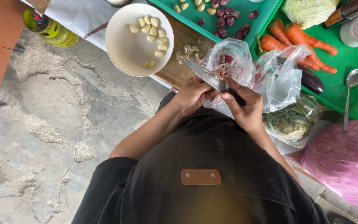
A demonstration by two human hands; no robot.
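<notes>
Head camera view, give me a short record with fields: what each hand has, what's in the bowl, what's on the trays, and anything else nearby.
left hand: left hand pinches a small clove against the blade
right hand: right hand grips the knife, blade pointing toward the bowl
bowl: white bowl holding peeled garlic cloves
cutting surface: wooden board with garlic skins
bag: clear plastic bag beside the hands
trays: shallots on one green tray; carrots, eggplant, spoon on another

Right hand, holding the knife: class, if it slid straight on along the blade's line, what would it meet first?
Probably the garlic scraps on the wooden board, just past the knife tip; the white bowl lies beyond. Depth is unclear for the right hand.
</notes>
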